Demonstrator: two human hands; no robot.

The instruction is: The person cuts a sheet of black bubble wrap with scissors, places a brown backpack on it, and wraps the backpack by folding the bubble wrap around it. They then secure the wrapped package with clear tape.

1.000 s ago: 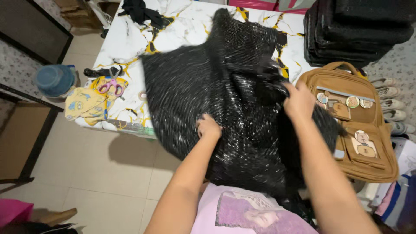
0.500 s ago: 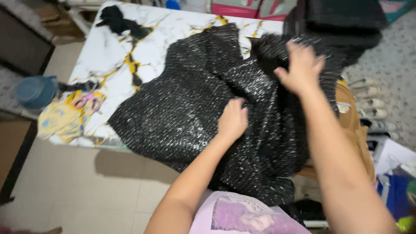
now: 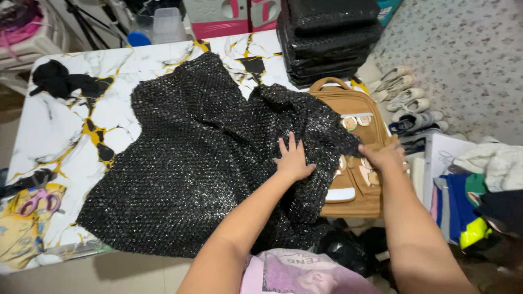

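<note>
Pink-handled scissors (image 3: 38, 201) lie on yellow cloth (image 3: 19, 234) at the marble table's (image 3: 60, 125) left edge. Black sparkly fabric (image 3: 201, 158) is spread across the table. Left hand (image 3: 293, 159) presses flat on it, fingers spread. Right hand (image 3: 384, 157) apparently pinches the fabric's edge over the tan backpack (image 3: 354, 196); grip partly hidden.
</note>
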